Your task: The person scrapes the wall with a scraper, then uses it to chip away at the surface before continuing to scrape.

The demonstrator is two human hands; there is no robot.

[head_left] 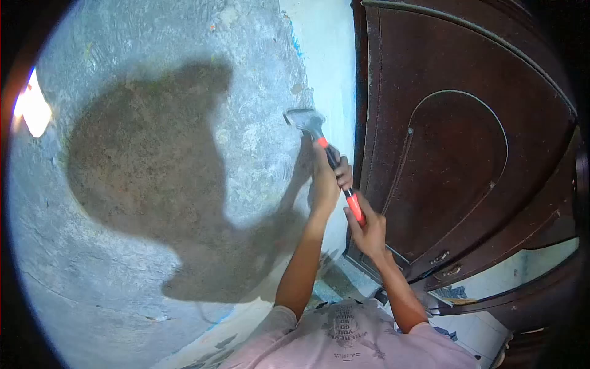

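I see a rough grey wall (153,92) that fills most of the view. It is patchy and bare, with a smoother pale blue strip (326,61) left next to the door. A big dark shadow (141,172) of the person lies across the grey part. A bright light (34,111) glows at the far left edge. On the right stands a dark brown wooden door (461,154) with a curved line cut into it and small metal fittings (439,258) low down.

Both hands hold a scraper (313,129) with a black and orange handle. Its wide metal blade sits flat on the wall, right where the grey part meets the blue strip, near the door's edge. The left hand (326,178) is wrapped tight around the middle of the handle, fingers curled shut. The right hand (369,230) is lower and grips the orange end of the handle, closed around it too. Both arms reach up from the bottom of the view.

The person wears a pale pink T-shirt (344,338). It has a dark print with words on the front, but the letters are too small and turned for me to read. I can find no brand on the scraper.
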